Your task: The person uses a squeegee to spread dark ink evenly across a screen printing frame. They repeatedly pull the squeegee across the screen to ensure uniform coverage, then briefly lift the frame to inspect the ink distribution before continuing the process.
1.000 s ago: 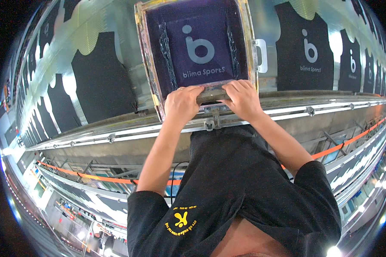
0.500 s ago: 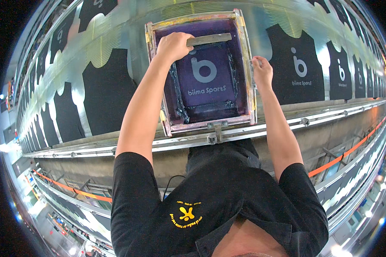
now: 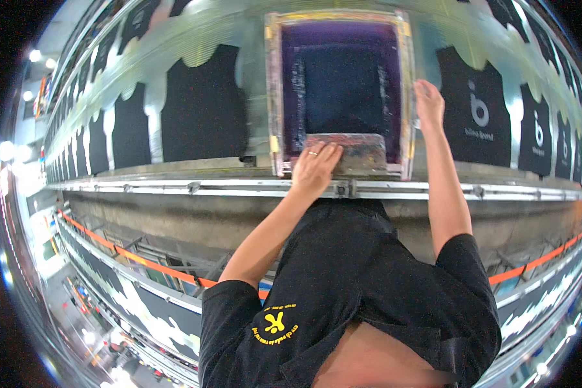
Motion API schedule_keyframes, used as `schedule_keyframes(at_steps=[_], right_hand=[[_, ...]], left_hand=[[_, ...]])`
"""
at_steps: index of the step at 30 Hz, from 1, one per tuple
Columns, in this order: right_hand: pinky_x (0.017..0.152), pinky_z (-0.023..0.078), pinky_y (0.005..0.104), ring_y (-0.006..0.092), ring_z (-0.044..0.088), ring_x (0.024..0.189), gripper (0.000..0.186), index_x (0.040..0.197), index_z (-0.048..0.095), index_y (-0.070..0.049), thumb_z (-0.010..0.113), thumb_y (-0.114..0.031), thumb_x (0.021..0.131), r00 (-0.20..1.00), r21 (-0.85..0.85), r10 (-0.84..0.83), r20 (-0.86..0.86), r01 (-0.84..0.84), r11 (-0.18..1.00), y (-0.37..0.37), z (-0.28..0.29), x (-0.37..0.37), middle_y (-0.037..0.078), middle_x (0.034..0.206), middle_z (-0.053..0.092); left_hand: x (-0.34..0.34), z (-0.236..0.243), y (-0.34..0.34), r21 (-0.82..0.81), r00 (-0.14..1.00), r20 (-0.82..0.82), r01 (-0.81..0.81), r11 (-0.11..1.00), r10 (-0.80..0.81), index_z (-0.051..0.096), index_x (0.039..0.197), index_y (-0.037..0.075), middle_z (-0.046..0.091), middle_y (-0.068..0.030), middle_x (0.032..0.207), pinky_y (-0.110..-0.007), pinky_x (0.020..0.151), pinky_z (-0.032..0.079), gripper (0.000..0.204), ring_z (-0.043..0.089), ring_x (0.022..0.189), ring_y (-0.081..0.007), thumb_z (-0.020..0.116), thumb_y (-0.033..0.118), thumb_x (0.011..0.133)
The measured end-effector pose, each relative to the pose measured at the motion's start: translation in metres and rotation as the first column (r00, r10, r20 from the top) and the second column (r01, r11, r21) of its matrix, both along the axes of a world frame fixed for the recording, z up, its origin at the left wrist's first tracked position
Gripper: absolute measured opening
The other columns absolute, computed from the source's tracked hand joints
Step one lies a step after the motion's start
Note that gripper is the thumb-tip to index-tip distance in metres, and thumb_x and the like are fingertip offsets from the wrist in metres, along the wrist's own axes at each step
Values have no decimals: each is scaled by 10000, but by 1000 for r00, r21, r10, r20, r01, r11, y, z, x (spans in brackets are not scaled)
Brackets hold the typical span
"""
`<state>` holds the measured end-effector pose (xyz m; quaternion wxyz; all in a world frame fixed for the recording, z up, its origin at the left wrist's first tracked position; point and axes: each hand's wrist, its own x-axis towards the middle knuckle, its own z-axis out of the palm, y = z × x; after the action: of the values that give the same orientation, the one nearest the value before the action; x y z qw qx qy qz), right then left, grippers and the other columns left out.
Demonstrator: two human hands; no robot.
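A long shiny table ran across the upper frame, lined with black shirts. Below it a metal rail and an orange strip crossed. Bright lamps glared at far left.

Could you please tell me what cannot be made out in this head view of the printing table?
- Garment under the screen frame: hidden by the dark mesh.
- Left hand palm and its grip on the squeegee: covered by the hand's own back.
- Right hand fingertips at the frame's right edge: contact too small to judge.
- Far black shirts along the table: shrunk and bent by the fisheye rim.
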<state>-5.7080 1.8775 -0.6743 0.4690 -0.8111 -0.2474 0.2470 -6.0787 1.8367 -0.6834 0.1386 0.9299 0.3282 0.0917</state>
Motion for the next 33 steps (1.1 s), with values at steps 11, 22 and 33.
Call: schedule_keyframes(at_steps=[11, 22, 33], right_hand=[[954, 534, 331, 169, 690, 1051, 309, 1211, 771, -17, 732, -266, 1033, 999, 203, 2, 46, -11, 979, 75, -7, -160, 105, 1155, 768], [772, 552, 419, 269, 709, 759, 251, 1141, 762, -175, 739, -360, 971, 998, -106, -37, 59, 43, 993, 186, -42, -453, 86, 845, 740], [831, 569, 402, 236, 730, 866, 316, 1208, 740, -178, 764, -373, 961, 976, -158, 0, 219, 35, 987, 197, -48, -480, 94, 999, 765]], left_hand=[[-159, 28, 101, -210, 978, 192, -37, 977, 79, 733, 1321, 102, 736, -89, 1350, -457, 1097, 533, 538, 672, 1279, -327, 748, 65, 784], [-419, 12, 223, -223, 1000, 0, -29, 974, 30, 761, 1290, 99, 757, -77, 1317, -461, 1039, 540, 523, 687, 1234, -316, 725, 39, 771], [-383, 54, 405, -271, 994, -110, -29, 962, -1, 757, 1293, 191, 780, -82, 1218, -487, 955, 584, 367, 738, 1115, -352, 779, 293, 941]])
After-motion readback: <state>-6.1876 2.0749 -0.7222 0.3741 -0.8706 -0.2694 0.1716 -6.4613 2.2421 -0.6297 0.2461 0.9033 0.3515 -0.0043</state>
